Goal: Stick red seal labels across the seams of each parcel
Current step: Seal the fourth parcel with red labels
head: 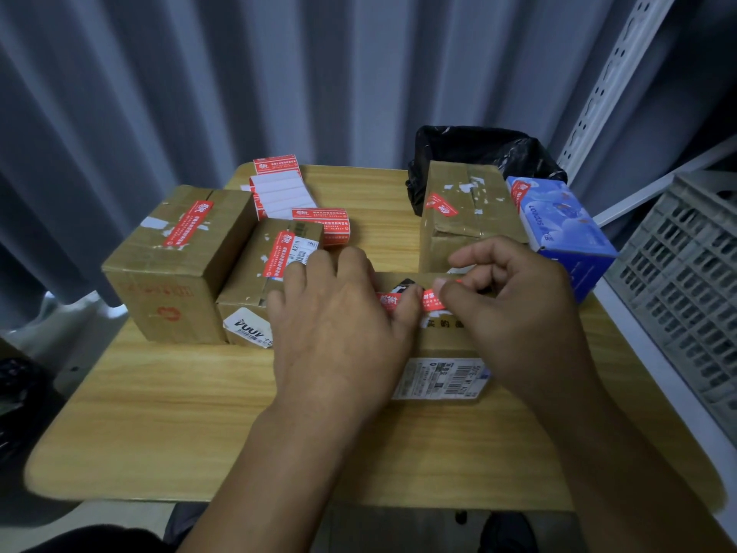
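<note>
A flat cardboard parcel (442, 345) with a barcode slip lies on the wooden table (167, 413) in front of me. A red seal label (428, 301) lies across its top. My left hand (339, 321) rests flat on the parcel, its thumb pressing the label's left part. My right hand (514, 301) pinches the label's right end between thumb and forefinger. Three cardboard parcels carry red seals: a big one (175, 265) at the left, a smaller one (267, 273) beside it, and one (466, 217) behind my hands.
A strip of red labels on white backing (287, 193) lies at the table's back. A blue box (566, 229) with a red seal stands at the right, a black bag (478, 149) behind it. A grey plastic crate (686, 273) stands off the table's right edge.
</note>
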Demonstrator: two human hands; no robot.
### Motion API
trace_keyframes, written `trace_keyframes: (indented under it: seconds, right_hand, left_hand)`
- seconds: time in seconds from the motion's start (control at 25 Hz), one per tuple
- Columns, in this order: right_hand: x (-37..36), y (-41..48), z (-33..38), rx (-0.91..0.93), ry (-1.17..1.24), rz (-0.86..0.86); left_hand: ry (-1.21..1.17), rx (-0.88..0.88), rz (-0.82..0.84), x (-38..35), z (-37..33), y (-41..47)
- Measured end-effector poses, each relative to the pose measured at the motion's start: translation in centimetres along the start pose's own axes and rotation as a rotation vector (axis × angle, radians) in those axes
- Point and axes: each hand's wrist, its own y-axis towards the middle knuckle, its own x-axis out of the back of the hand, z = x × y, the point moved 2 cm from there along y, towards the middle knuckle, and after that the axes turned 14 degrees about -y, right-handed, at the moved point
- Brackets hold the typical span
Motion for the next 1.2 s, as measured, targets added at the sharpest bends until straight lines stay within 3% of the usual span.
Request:
trace_keyframes:
  seconds: [0.4, 0.76, 1.2]
  right_hand:
    - [0.3, -0.3, 0.5, 0.003, 0.018, 0.009]
    - [-1.4, -1.3, 1.7, 0.1, -0.36, -0.167]
    - [-1.3, -1.6, 1.1, 0.105, -0.276, -0.167]
  left_hand:
    - [-0.037, -0.049, 0.023, 0.3, 0.3, 0.0]
    - [-0.239, -0.15, 0.01, 0.0, 1.8, 0.2]
    - [-0.263, -0.168, -0.02, -0.2, 2.1, 0.1]
